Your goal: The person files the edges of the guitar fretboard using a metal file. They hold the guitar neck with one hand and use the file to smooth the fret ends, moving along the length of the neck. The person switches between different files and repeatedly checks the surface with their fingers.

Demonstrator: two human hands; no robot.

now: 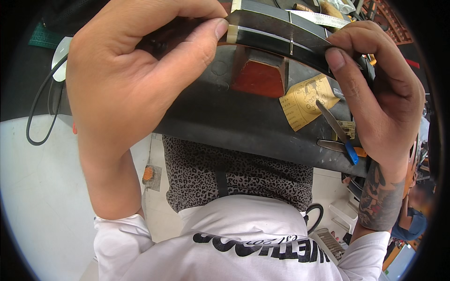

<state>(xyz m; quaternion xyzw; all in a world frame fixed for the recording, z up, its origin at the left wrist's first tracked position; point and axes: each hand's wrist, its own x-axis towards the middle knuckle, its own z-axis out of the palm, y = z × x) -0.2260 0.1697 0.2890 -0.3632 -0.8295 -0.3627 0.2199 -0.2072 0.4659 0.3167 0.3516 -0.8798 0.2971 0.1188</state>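
A fretted instrument neck [262, 41] with a dark fingerboard lies across the far part of the bench. It has a cream nut at its left end and silver frets. Along the fingerboard stands a thin, flat metal strip [276, 29]. My left hand [136, 70] pinches near the strip's left end, by the nut, its fingertips partly hidden behind the thumb. Thumb and bent forefinger of my right hand [379, 89] close on the strip's right end, over the neck. Beneath the neck sits a reddish-brown wooden block [259, 77].
On the dark bench [206, 117] lie a tan printed paper [304, 105], a blue-handled blade tool [337, 132] and an orange-handled tool [340, 147]. Behind the neck is a white ruler [323, 19]. A black cable [35, 110] loops at left. Another person [415, 215] is at far right.
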